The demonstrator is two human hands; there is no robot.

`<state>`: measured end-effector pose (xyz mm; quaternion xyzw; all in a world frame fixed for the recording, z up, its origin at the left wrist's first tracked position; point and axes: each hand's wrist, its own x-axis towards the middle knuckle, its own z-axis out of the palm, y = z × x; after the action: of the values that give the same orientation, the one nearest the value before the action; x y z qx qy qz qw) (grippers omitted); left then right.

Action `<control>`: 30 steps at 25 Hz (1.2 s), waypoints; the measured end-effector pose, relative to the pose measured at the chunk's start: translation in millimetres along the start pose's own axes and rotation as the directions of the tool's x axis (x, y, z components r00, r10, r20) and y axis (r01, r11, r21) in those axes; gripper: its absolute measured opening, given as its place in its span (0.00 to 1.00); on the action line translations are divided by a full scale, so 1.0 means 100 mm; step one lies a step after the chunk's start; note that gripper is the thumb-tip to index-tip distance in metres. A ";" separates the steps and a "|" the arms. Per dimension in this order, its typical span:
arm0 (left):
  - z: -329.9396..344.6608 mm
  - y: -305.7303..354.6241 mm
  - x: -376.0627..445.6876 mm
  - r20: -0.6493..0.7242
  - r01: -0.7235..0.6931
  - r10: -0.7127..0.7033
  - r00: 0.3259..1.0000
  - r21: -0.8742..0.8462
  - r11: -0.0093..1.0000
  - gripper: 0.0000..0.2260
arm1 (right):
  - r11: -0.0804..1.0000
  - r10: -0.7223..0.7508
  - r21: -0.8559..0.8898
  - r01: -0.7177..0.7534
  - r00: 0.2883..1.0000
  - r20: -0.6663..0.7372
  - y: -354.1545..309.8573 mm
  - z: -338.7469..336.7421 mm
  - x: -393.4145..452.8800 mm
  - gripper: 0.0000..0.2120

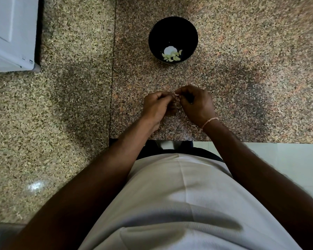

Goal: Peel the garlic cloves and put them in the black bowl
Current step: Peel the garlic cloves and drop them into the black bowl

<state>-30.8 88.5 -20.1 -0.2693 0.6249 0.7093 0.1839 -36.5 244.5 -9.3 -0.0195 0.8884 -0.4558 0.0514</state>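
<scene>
Nearest the camera: a pale shirt front and two bare forearms reaching out over the speckled granite worktop (pixel 242 87). Thin pinkish band (pixel 209 121) on the right wrist.

Left hand (pixel 156 107) and right hand (pixel 195 103) meet fingertip to fingertip just above the worktop, close to its near edge. Both grips are curled and pinching one small pale garlic clove (pixel 176 95) between them; only a sliver of it shows, the rest is hidden by the fingers. Skin on or off: cannot tell.

Step in hand, by my read: peeling this clove. To do it well: one hand holds the clove steady by its body, the other nips the skin at the tip or root end with a nail and pulls it off in strips. Keep the pinch light so the clove does not squash or shoot out. Drop the skin on the worktop, not in the bowl.

Further out, well apart from the hands: black bowl (pixel 173 39), round, deep, dark inside, upright on the worktop. At its bottom a small heap of peeled cloves (pixel 172 56), pale yellow-green, crescent-shaped, smooth, plus a round white patch beside them that may be glare or a mark. So the task looks partly done.

Far left: corner of a white appliance or cabinet (pixel 11 33).
</scene>
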 end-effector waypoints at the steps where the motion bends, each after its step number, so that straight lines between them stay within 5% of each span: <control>1: 0.00 0.00 0.00 0.001 0.015 -0.015 1.000 -0.039 0.999 0.02 | 1.000 -0.023 0.007 0.023 1.000 -0.007 0.00 0.00 0.00 0.12; 8: 0.03 0.00 -0.02 -0.005 -0.002 0.002 1.000 -0.115 0.993 0.02 | 0.985 0.068 0.162 -0.065 0.998 -0.012 0.05 0.02 0.03 0.08; 15: 0.03 0.00 -0.03 0.073 -0.105 0.104 0.992 0.004 0.994 0.07 | 0.745 0.295 0.584 -0.324 0.944 0.148 0.05 0.00 0.03 0.07; 30: 0.10 0.03 -0.01 0.094 -0.178 0.168 0.981 0.118 0.977 0.07 | 0.840 0.219 0.487 -0.240 0.971 0.101 0.07 -0.02 0.05 0.14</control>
<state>-33.3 97.9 -16.2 -0.1720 0.6814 0.6923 0.1641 -41.4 250.3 -14.4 0.0912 0.7363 -0.6583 0.1271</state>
